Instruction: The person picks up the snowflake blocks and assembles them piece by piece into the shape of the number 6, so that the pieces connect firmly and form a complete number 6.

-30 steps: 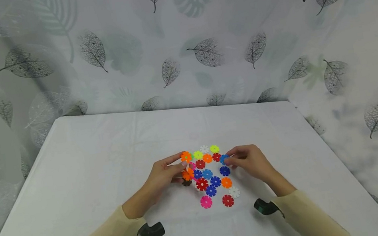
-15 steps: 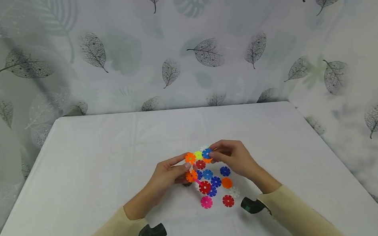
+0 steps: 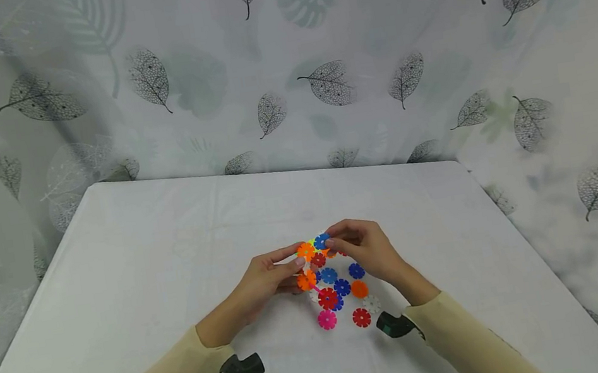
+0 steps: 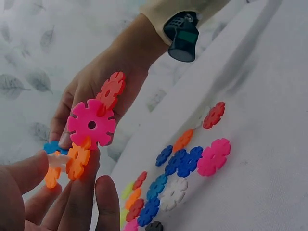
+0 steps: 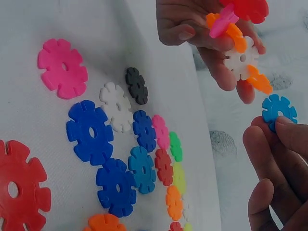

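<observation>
My left hand (image 3: 263, 281) holds a chain of slotted flower-shaped plastic discs, pinching its white disc (image 5: 238, 58). Joined in the chain are a red disc (image 4: 111, 90), a pink disc (image 4: 89, 118), an orange disc (image 4: 78, 161) and a second orange disc (image 5: 260, 80) at the end. Between thumb and fingers of my right hand (image 3: 370, 250) is a light blue disc (image 5: 279, 110). It stands close to the end orange disc, with a small gap showing in the right wrist view. In the head view, my right fingers partly cover the blue disc.
Loose discs lie flat on the white tablecloth (image 3: 170, 249) below my hands, among them a pink disc (image 3: 327, 319), a red disc (image 3: 361, 317) and several blue ones. A dark wrist camera (image 3: 242, 369) hangs by each sleeve. A leaf-print curtain (image 3: 193, 86) stands behind the table.
My right hand has moved left with the light blue disc, from the right of the loose discs to the chain. My left hand has shifted slightly right with the chain.
</observation>
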Tool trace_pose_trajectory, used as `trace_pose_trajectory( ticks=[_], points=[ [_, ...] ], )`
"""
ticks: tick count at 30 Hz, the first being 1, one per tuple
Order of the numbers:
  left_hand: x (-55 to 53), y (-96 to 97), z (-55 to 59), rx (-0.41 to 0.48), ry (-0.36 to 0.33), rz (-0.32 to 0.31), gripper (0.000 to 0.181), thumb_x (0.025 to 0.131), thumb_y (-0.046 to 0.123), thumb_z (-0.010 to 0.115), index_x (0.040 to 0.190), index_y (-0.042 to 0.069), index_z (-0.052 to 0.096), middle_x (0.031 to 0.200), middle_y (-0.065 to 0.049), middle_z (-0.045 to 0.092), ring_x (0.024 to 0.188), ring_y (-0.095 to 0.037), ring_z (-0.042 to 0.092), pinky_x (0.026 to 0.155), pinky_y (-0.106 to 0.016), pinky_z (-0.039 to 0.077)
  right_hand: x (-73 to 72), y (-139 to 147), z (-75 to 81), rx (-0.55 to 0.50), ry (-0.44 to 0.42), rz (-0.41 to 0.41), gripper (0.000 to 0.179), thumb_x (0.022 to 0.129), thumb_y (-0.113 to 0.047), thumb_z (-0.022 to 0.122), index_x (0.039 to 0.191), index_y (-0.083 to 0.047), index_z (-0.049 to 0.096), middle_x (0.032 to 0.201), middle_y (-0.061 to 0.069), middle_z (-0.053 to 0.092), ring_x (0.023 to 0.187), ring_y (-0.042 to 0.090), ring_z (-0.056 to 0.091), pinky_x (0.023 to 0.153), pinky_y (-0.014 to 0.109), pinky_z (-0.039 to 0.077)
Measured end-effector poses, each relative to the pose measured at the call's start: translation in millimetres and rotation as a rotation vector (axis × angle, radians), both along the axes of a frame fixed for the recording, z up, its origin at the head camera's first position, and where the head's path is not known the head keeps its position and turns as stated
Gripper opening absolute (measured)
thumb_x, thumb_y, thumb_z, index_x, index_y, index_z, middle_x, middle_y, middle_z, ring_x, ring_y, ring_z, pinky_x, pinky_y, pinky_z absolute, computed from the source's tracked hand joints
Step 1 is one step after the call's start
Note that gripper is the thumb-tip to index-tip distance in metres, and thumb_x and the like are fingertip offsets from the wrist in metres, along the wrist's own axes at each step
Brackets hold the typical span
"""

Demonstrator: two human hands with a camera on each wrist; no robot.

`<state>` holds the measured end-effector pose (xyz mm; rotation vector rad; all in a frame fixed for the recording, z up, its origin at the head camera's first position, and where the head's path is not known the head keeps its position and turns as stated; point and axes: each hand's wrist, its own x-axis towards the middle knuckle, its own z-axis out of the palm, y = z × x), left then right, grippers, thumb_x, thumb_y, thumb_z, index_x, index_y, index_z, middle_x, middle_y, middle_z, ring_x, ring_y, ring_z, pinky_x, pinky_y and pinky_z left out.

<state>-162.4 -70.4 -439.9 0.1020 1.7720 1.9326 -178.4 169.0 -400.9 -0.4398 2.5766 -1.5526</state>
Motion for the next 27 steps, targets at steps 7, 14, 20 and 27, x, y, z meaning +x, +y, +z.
trace_pose_trajectory(
  ticks=[7,14,20,27],
  points=[
    [0.5,1.3,2.5,-0.017,-0.011,0.005,0.055,0.098,0.032,0.069,0.144,0.005,0.056,0.112,-0.013,0.074,0.096,-0.027,0.073,0.086,-0.038,0.058,10.9,-6.7,18.8,-0.026,0.033,0.038,0.018,0.097,-0.002,0.066,0.114,0.005,0.069,0.103,0.015,0.074,0.094,0.036,0.072,0.087,0.029,0.056],
    [0.6,0.3,3.1,-0.011,0.001,-0.018,0.05,0.099,0.03,0.067,0.139,0.001,0.06,0.11,-0.013,0.074,0.095,-0.025,0.073,0.086,-0.036,0.058,4.0,-3.0,3.6,-0.013,0.053,0.021,0.018,0.097,-0.003,0.068,0.113,0.001,0.071,0.104,0.013,0.074,0.094,0.03,0.073,0.086,0.029,0.056],
    [0.5,0.3,3.3,-0.004,0.023,-0.049,0.043,0.101,0.027,0.066,0.133,-0.002,0.064,0.106,-0.013,0.075,0.094,-0.024,0.073,0.086,-0.036,0.057,-2.0,2.2,-13.9,0.006,0.108,0.025,0.016,0.097,-0.015,0.071,0.111,-0.009,0.074,0.099,0.003,0.075,0.087,0.02,0.072,0.087,0.038,0.057],
    [1.4,2.1,3.7,-0.008,0.021,-0.048,0.041,0.101,0.024,0.065,0.133,-0.002,0.064,0.107,-0.012,0.075,0.089,-0.022,0.072,0.085,-0.032,0.057,0.9,-1.0,-20.1,0.025,0.23,0.015,0.01,0.096,-0.012,0.072,0.105,-0.012,0.076,0.092,0.005,0.075,0.079,0.02,0.07,0.074,0.038,0.057]
  ],
)
